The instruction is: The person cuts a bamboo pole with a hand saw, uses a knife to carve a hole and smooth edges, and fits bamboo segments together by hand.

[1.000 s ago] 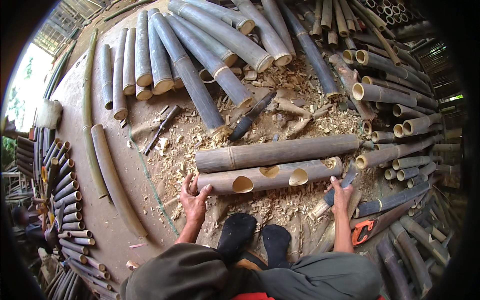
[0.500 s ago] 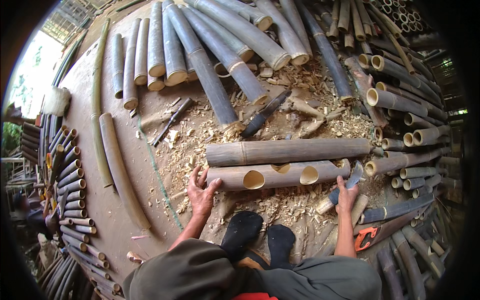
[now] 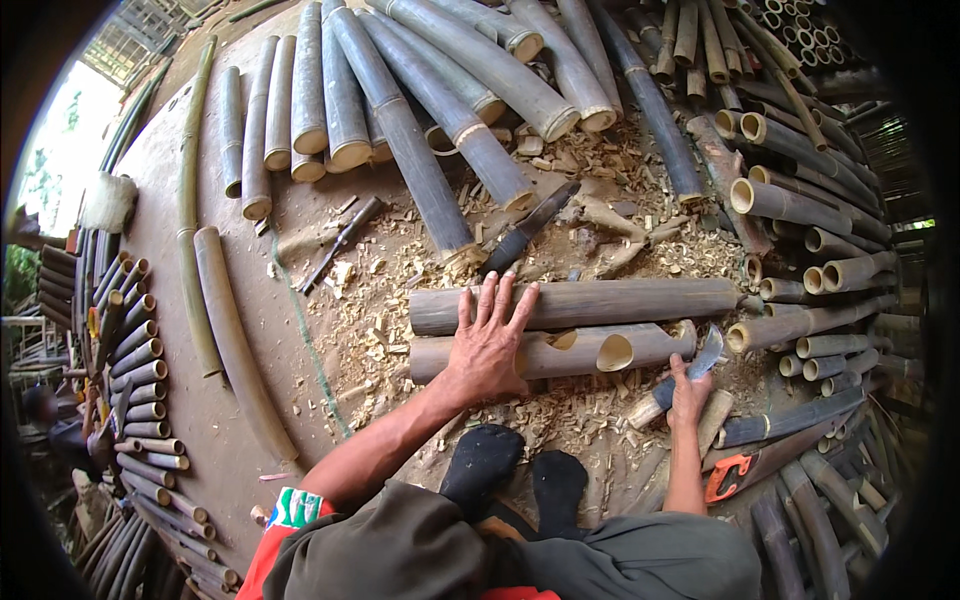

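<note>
Two bamboo poles lie side by side across the floor [image 3: 200, 420]; far pole [image 3: 620, 300] touching near notched pole [image 3: 560, 352]; left hand [image 3: 487, 345] flat on both, fingers [image 3: 497, 300] on the far one; right hand [image 3: 687, 392] right of it at the notched pole's right end, on a knife [image 3: 680, 375]; handsaw [image 3: 735, 475] near right; long blade [image 3: 530, 228] just behind the poles; bamboo stack [image 3: 420, 110] far; feet [image 3: 515, 470] near, between the hands.

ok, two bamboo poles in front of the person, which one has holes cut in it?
The nearer pole, under the left hand; the far pole shows none.
</note>
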Demonstrator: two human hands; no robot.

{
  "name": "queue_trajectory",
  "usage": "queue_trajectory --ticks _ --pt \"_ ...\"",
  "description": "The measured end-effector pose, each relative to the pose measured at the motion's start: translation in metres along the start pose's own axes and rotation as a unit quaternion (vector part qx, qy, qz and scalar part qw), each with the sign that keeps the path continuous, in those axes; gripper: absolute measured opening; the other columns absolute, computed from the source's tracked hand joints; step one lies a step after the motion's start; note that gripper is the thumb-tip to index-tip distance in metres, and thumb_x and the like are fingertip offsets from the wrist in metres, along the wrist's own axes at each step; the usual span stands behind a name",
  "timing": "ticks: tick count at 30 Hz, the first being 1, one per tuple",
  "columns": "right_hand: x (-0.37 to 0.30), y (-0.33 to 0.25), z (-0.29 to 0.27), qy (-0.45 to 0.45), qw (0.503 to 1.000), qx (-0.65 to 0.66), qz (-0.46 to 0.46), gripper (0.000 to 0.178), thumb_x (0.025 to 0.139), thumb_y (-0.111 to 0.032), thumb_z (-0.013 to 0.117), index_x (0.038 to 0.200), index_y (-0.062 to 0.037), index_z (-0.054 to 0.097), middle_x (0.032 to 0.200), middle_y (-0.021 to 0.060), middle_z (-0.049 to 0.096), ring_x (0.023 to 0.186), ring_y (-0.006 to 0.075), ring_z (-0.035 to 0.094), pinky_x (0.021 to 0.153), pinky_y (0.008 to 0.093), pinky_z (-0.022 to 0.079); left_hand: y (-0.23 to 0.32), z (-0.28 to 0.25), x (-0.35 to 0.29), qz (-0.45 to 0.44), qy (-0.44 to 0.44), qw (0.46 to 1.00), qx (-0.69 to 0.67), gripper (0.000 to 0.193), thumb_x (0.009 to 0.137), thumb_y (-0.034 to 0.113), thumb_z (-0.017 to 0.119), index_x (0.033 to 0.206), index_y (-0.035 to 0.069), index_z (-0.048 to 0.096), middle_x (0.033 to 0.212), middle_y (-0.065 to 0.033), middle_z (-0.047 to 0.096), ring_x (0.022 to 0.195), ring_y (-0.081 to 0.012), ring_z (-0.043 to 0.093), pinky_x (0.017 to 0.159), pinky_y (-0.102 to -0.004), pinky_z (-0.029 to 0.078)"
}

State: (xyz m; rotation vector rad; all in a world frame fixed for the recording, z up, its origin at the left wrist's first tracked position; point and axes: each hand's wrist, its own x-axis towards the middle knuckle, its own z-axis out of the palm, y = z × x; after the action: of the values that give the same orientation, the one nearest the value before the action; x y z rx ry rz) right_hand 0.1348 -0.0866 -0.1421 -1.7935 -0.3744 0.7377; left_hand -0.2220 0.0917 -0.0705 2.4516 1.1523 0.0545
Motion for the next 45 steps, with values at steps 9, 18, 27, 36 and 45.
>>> queue_trajectory --ticks 9,18,27,36,45 --pt "-0.014 -0.004 -0.019 0.027 0.998 -0.021 -0.045 0.041 0.106 -0.025 0.066 0.137 -0.0034 0.049 0.079 0.0022 0.052 0.056 0.0146 0.056 0.053 0.0355 0.053 0.005 0.008 0.007 -0.001 -0.008 1.000 0.006 0.150 0.042 0.043 0.101 0.167 0.015 0.023 0.160 -0.0263 0.031 0.154 -0.0461 0.025 0.127 -0.0662 0.014" --pt "-0.034 -0.033 -0.007 0.105 0.978 0.135 0.123 0.031 0.112 -0.033 0.046 0.129 -0.0087 0.054 0.082 0.0047 0.052 0.068 0.0231 0.060 0.059 0.0434 0.055 -0.003 0.007 -0.002 0.010 0.008 1.000 -0.011 0.146 0.043 0.036 0.097 0.167 0.014 0.024 0.159 -0.0270 0.035 0.154 -0.0449 0.029 0.127 -0.0648 0.015" --pt "-0.073 -0.062 0.047 -0.103 0.978 -0.131 -0.122 0.028 0.114 -0.022 0.045 0.130 -0.0009 0.055 0.074 0.0043 0.057 0.060 0.0165 0.060 0.056 0.0359 0.055 -0.001 0.002 -0.001 -0.016 -0.011 0.999 -0.047 0.150 0.049 0.037 0.102 0.169 0.009 0.017 0.165 -0.0254 0.032 0.158 -0.0427 0.027 0.128 -0.0627 0.016" --pt "-0.120 -0.056 0.106 -0.247 0.886 -0.355 -0.166 0.023 0.110 -0.016 0.049 0.116 0.0049 0.056 0.084 0.0290 0.067 0.069 0.0476 0.068 0.058 0.0552 0.052 0.008 0.006 0.006 -0.016 0.001 1.000 -0.015 0.150 0.045 0.054 0.100 0.166 0.008 0.025 0.160 -0.0205 0.034 0.155 -0.0399 0.027 0.127 -0.0620 0.014" --pt "-0.117 -0.055 0.111 -0.247 0.880 -0.368 -0.171 0.015 0.103 -0.007 0.058 0.106 0.0070 0.055 0.087 0.0330 0.065 0.077 0.0506 0.069 0.062 0.0563 0.054 0.009 0.010 0.008 -0.013 -0.005 1.000 0.021 0.149 0.045 0.059 0.099 0.164 0.007 0.026 0.159 -0.0206 0.033 0.153 -0.0410 0.027 0.125 -0.0639 0.014"
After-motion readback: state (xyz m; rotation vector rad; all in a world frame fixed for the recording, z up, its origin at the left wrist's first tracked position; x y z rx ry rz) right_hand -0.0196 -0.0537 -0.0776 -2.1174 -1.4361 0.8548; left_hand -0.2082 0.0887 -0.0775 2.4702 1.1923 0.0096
